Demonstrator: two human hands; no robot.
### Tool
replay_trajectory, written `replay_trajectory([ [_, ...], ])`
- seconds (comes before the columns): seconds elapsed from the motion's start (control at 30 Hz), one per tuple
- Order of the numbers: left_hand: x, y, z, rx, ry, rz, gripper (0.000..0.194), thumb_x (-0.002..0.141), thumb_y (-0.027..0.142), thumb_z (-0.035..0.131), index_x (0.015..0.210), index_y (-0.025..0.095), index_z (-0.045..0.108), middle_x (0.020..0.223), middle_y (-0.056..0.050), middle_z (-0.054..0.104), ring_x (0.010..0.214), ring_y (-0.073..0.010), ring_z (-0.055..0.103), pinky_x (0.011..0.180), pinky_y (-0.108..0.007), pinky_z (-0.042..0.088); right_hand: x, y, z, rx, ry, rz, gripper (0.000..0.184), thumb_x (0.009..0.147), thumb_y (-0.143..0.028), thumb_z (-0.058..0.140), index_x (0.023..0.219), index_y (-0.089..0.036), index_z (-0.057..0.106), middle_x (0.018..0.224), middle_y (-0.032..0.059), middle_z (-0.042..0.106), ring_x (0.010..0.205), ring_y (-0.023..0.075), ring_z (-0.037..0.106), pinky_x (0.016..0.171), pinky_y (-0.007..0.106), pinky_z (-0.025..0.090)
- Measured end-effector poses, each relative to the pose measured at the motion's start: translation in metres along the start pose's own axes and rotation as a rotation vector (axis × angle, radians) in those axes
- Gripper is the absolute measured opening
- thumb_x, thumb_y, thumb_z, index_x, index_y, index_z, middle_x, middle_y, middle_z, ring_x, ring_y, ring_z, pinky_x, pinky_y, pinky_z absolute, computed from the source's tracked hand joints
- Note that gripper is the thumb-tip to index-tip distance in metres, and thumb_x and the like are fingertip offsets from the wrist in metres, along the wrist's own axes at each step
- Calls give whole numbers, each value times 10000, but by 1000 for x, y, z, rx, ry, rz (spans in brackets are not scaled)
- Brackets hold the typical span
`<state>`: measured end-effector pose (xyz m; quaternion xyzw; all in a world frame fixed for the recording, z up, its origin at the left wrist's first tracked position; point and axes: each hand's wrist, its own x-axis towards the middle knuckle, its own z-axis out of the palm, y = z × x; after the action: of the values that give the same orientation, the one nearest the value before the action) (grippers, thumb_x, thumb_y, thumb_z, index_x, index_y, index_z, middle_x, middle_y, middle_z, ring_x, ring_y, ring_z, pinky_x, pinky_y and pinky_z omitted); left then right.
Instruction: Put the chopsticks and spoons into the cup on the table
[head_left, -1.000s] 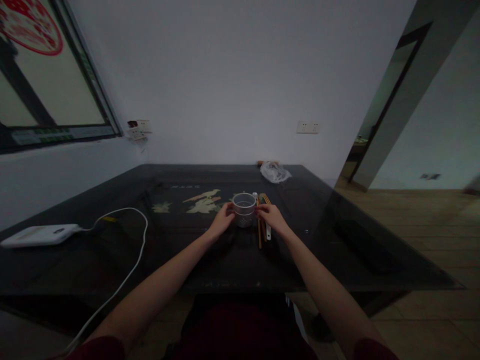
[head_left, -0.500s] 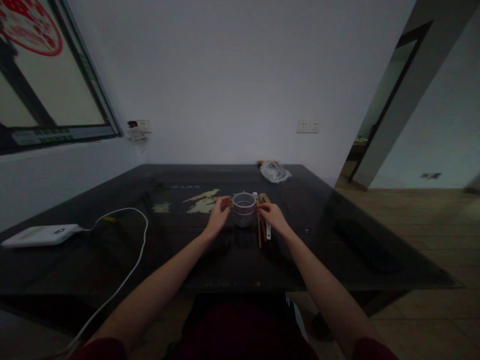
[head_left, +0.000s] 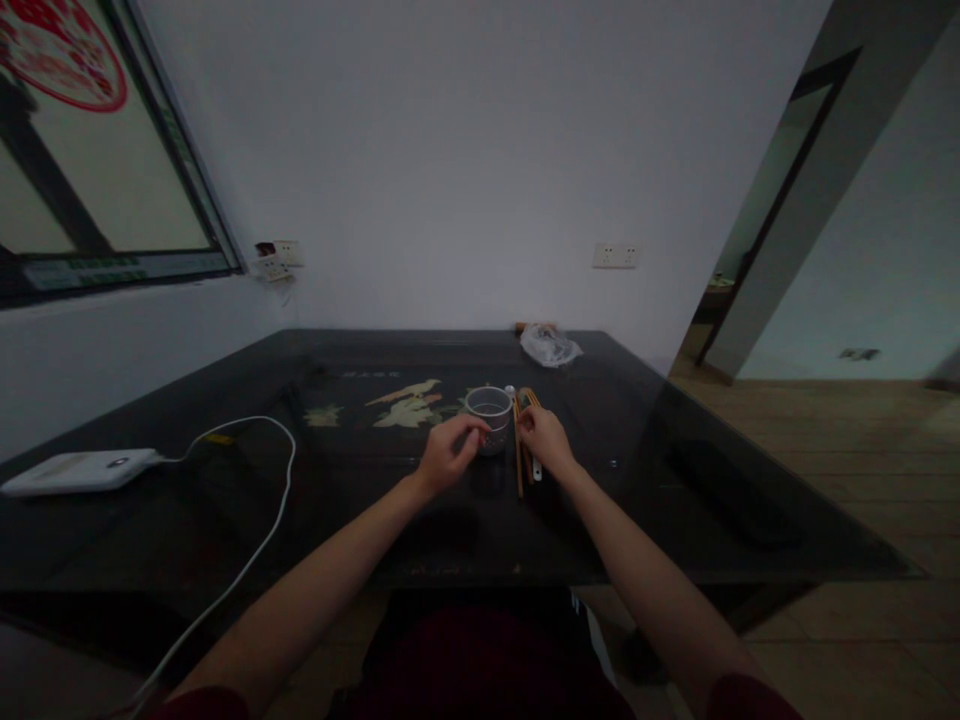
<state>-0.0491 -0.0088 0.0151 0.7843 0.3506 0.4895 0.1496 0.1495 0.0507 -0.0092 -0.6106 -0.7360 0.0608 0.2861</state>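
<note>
A translucent grey holder cup (head_left: 489, 405) with small holes low in its wall stands upright on the dark table. My left hand (head_left: 452, 455) is at its front left, fingers bent and thumb a little apart, covering part of the cup's wall; contact is unclear. To the right of the cup, my right hand (head_left: 544, 433) has its fingers pinched together over a bunch of utensils. Wooden chopsticks (head_left: 518, 465) lie there beside a white-handled utensil (head_left: 537, 470). Whatever is between the right fingertips is hidden.
A crumpled clear plastic bag (head_left: 550, 345) lies at the table's back edge. On the left, a white power bank (head_left: 82, 472) trails a white cable (head_left: 289, 470) over the near edge. A dark flat object (head_left: 739, 495) rests at the right. Wall sockets (head_left: 615, 256) are behind.
My left hand has moved from the cup's left side round to its front, its fingers more bent. My right hand has drawn slightly right, away from the cup. The cup looks unmoved.
</note>
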Motion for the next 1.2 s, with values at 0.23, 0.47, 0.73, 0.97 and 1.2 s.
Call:
replay_trajectory([
  [0.23, -11, 10, 26, 187, -557, 254, 294, 890, 299, 388, 849, 195, 660, 766, -51, 678, 730, -148, 611, 738, -239, 421, -6, -11, 5, -263, -61, -2, 301, 795, -289, 582, 1042, -123, 537, 1045, 160, 624, 1053, 274, 546, 901, 342, 382],
  [0.47, -12, 3, 38, 233, -669, 228, 254, 901, 283, 425, 807, 182, 638, 764, -30, 671, 699, -126, 604, 642, -195, 385, -11, -19, 5, -328, -87, -6, 396, 808, -287, 567, 1152, -106, 488, 1056, 181, 627, 1072, 294, 548, 900, 377, 373],
  [0.73, -13, 1, 38, 232, -670, 211, 251, 898, 268, 422, 832, 188, 650, 784, -31, 675, 721, -127, 604, 657, -191, 390, -11, -23, 2, -381, -143, 43, 333, 851, -152, 419, 1169, -120, 514, 981, 188, 665, 948, 280, 623, 819, 363, 401],
  [0.97, -13, 0, 38, 227, -663, 221, 251, 899, 262, 423, 833, 185, 652, 777, -34, 674, 712, -131, 605, 650, -195, 387, -14, -25, 2, -415, -136, -5, 321, 858, -141, 401, 1140, -119, 551, 965, 191, 676, 929, 276, 625, 822, 362, 391],
  [1.2, -11, 2, 36, 242, -684, 220, 248, 901, 254, 421, 858, 181, 654, 816, -38, 685, 744, -133, 617, 665, -192, 394, -17, -29, 8, -454, -85, -27, 333, 877, -119, 357, 1139, -89, 560, 977, 205, 675, 952, 273, 611, 830, 370, 375],
])
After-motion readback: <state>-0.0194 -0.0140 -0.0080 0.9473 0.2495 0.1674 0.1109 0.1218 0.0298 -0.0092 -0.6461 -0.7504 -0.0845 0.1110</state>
